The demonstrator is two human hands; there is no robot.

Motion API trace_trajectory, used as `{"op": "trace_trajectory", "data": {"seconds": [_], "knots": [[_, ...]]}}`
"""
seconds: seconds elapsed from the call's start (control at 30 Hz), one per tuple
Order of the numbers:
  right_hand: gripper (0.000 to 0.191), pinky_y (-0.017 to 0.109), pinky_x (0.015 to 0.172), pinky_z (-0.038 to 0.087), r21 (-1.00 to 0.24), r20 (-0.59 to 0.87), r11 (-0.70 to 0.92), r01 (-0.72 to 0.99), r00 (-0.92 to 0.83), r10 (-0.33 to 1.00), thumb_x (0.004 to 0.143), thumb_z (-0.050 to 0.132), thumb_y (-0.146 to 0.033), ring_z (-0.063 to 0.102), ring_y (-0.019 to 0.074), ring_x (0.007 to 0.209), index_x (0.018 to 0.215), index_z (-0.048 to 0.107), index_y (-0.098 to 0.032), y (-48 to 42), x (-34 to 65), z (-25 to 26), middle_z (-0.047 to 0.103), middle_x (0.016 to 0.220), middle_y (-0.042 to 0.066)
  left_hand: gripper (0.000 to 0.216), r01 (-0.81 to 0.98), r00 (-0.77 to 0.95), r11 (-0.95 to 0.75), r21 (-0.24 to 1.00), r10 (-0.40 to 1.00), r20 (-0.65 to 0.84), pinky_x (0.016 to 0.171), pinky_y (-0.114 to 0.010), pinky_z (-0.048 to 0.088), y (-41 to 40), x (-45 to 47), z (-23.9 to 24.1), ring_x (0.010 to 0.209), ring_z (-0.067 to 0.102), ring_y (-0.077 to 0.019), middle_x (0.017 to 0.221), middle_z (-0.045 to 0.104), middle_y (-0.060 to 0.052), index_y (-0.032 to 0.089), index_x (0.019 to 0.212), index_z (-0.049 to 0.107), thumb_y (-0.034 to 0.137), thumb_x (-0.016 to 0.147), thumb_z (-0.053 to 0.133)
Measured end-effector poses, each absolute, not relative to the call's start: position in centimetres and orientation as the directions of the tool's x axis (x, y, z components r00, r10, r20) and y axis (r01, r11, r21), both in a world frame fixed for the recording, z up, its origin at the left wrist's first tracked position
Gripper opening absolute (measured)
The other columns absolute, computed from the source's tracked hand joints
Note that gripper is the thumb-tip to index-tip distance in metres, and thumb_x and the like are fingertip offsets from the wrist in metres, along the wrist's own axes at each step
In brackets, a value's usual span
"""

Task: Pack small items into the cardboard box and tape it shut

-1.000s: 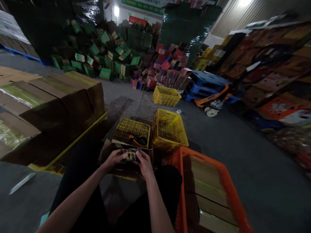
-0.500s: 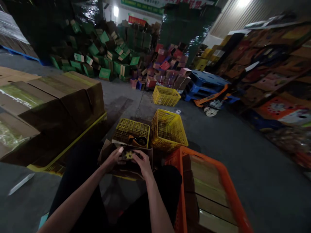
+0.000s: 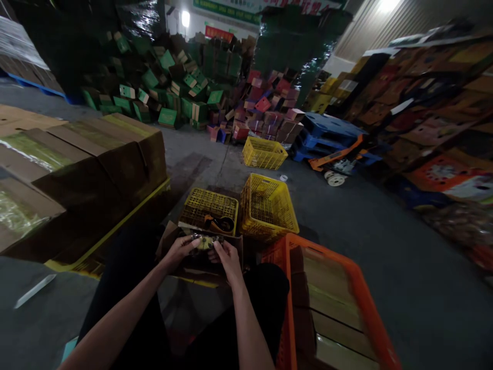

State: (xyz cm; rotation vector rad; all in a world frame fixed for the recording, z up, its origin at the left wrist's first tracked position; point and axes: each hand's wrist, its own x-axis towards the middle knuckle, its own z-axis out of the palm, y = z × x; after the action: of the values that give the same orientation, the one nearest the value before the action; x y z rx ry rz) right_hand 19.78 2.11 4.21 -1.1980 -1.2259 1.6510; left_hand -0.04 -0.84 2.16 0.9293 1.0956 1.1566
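Note:
Between my two hands is a small yellow-and-dark packet in shiny clear wrap (image 3: pixel 205 242), its kind too small to make out. My left hand (image 3: pixel 182 252) pinches its left end, thumb on top. On the right end my right hand (image 3: pixel 227 257) grips with thumb and fingers. Both hands are over an open cardboard box (image 3: pixel 238 252) between my knees; its inside is dark. Just beyond the box, a tape dispenser with an orange handle (image 3: pixel 213 223) lies on an upturned yellow crate (image 3: pixel 210 203).
An open yellow crate (image 3: pixel 269 205) stands beyond my right knee, another yellow crate (image 3: pixel 264 153) farther off. At my right is an orange crate (image 3: pixel 287 303) holding cardboard boxes. Taped cartons (image 3: pixel 96 154) stand at left. Farther back are blue pallets (image 3: pixel 327 131) and an orange pallet jack (image 3: pixel 339 156).
The left thumb has come down from a raised position onto the packet's left end. The packet now lies level and stretched between both hands.

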Motion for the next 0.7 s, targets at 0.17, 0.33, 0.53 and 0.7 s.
{"op": "trace_trajectory", "data": {"seconds": [0.17, 0.33, 0.53, 0.7], "knots": [[0.044, 0.024, 0.051, 0.035, -0.984, -0.132, -0.102, 0.144, -0.22, 0.967, 0.079, 0.071, -0.057, 0.046, 0.0114, 0.048, 0.057, 0.066, -0.019, 2.47, 20.61, 4.45, 0.053, 0.048, -0.004, 0.055, -0.164, 0.013, 0.183, 0.969, 0.983, -0.184, 0.063, -0.024, 0.045, -0.91, -0.15, 2.08, 0.069, 0.062, -0.0196, 0.078, 0.072, -0.006, 0.011, 0.095, 0.078, 0.064, 0.08, 0.067], [0.031, 0.028, 0.073, 0.046, -0.995, -0.082, -0.068, 0.078, -0.201, 0.976, 0.077, 0.075, -0.051, 0.063, 0.0207, 0.081, 0.08, 0.078, -0.021, 2.36, 20.5, 4.34, 0.073, 0.082, 0.002, 0.055, -0.151, -0.012, 0.194, 0.969, 0.98, -0.198, 0.059, -0.024, 0.042, -0.95, -0.04, 1.9, 0.067, 0.061, -0.0198, 0.073, 0.07, -0.005, 0.012, 0.079, 0.076, 0.066, 0.078, 0.067], [0.032, 0.031, 0.077, 0.049, -0.985, -0.147, -0.164, -0.054, -0.24, 0.96, 0.076, 0.076, -0.05, 0.066, 0.0224, 0.081, 0.091, 0.079, -0.021, 2.17, 20.25, 3.95, 0.075, 0.086, 0.003, 0.056, -0.139, 0.012, 0.215, 0.967, 0.976, -0.216, 0.062, -0.023, 0.044, -1.03, -0.13, 1.74, 0.069, 0.063, -0.0195, 0.076, 0.072, -0.005, 0.012, 0.088, 0.078, 0.066, 0.081, 0.065], [0.028, 0.026, 0.068, 0.045, -0.99, -0.128, -0.135, -0.032, -0.168, 0.977, 0.076, 0.076, -0.048, 0.061, 0.0175, 0.071, 0.079, 0.076, -0.021, 2.44, 20.43, 3.7, 0.07, 0.074, -0.001, 0.053, -0.274, 0.062, 0.281, 0.92, 0.96, -0.275, 0.074, -0.027, 0.051, -0.94, 0.19, 1.74, 0.086, 0.067, -0.0226, 0.099, 0.073, -0.008, 0.015, 0.109, 0.074, 0.055, 0.075, 0.077]]}}
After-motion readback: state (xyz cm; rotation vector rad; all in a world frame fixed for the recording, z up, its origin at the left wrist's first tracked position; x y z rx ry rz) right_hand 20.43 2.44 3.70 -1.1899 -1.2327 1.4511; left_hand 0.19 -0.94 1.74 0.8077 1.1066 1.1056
